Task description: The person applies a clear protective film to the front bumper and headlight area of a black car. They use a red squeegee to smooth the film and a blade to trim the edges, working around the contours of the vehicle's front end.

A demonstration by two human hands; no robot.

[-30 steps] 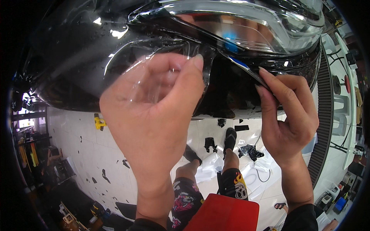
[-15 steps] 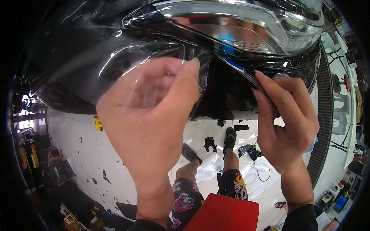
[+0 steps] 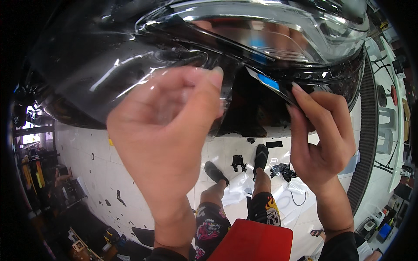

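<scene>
Clear film [image 3: 143,74] is being pulled taut by the left hand [image 3: 167,130], fingers pinching it, while the right hand [image 3: 320,139] is pinching a squeegee [image 3: 272,85], best kept flat.

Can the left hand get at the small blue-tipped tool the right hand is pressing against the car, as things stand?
Probably yes. The left hand is beside the blue-tipped tool, with only clear film and glossy black car body between. But its fingers are pinching that film, so it would have to let go.
</scene>
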